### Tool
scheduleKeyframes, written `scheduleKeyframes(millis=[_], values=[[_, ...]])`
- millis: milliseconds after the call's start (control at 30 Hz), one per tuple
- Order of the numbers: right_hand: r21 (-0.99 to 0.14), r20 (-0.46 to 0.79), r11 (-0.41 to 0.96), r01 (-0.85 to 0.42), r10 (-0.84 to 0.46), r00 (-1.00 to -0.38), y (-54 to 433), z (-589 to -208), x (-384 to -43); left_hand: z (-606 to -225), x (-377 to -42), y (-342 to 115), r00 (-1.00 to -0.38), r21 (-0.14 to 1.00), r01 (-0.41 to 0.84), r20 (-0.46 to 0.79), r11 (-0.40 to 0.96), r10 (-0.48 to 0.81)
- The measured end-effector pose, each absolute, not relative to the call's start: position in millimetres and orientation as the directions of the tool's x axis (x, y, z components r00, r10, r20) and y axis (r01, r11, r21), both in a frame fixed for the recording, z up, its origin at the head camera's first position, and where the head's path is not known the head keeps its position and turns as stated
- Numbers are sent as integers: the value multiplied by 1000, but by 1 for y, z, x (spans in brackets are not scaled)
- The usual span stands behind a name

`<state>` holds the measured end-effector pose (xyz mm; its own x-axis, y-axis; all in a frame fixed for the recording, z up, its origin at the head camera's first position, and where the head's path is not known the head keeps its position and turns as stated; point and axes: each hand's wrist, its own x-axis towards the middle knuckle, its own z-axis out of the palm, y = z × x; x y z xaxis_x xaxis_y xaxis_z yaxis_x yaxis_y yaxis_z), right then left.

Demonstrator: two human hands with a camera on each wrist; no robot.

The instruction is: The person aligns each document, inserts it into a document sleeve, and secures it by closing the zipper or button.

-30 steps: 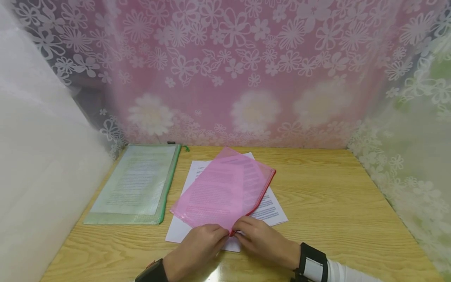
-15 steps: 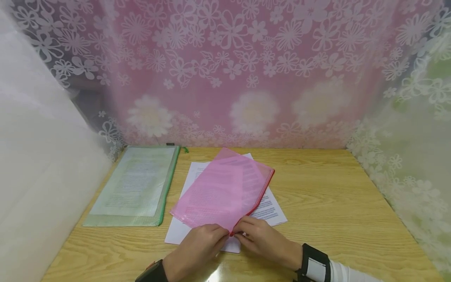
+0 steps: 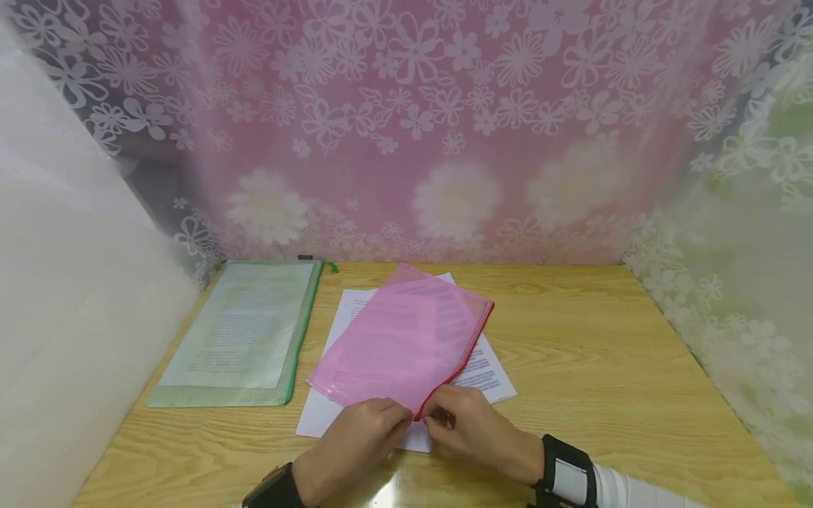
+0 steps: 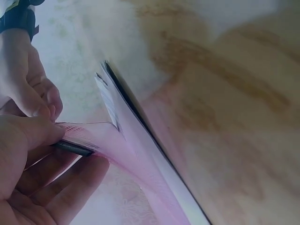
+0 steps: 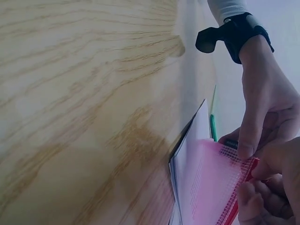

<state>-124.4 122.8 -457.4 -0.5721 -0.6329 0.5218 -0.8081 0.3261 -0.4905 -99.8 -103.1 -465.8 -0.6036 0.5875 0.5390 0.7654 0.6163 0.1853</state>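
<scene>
A pink mesh zip pouch (image 3: 387, 339) lies at a slant over printed paper sheets (image 3: 315, 418) in the head view. My left hand (image 3: 365, 434) pinches its near corner between thumb and fingers; a small black tab (image 4: 75, 149) shows there in the left wrist view. Right beside it, my right hand (image 3: 473, 427) pinches the red zip edge (image 3: 473, 349) at that same corner. In the right wrist view the red zip strip (image 5: 239, 201) runs down from the fingertips of both hands. The zip's pull is hidden by the fingers.
To the left lies a green mesh zip pouch (image 3: 238, 331) with printed paper inside. Its green cord (image 3: 333, 267) hangs at the top corner. Behind the wooden table (image 3: 571, 353) hangs a pink flowered curtain (image 3: 406, 141), with pale sheeting on both sides.
The right fingertips have moved slightly away from the left ones, baring a bit more red zip at the corner. The left hand keeps its pinch, and the pouches and papers lie as before.
</scene>
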Motion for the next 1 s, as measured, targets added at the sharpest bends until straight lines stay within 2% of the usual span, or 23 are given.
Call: scheduleKeyframes(millis=[533,867,1000], values=[[-543,498,296,-786,-640,-585,118,-460,-122,-465,-100,-102,-501,124,835,574,536,648],[-563,389,370,-739,-670,-632,119,-454,-123,-463,-102,-104,-428,-32,843,564,537,706],[-557,373,363,-747,-694,-616,120,-453,-125,-463,-103,-104,-411,-59,847,557,528,722]])
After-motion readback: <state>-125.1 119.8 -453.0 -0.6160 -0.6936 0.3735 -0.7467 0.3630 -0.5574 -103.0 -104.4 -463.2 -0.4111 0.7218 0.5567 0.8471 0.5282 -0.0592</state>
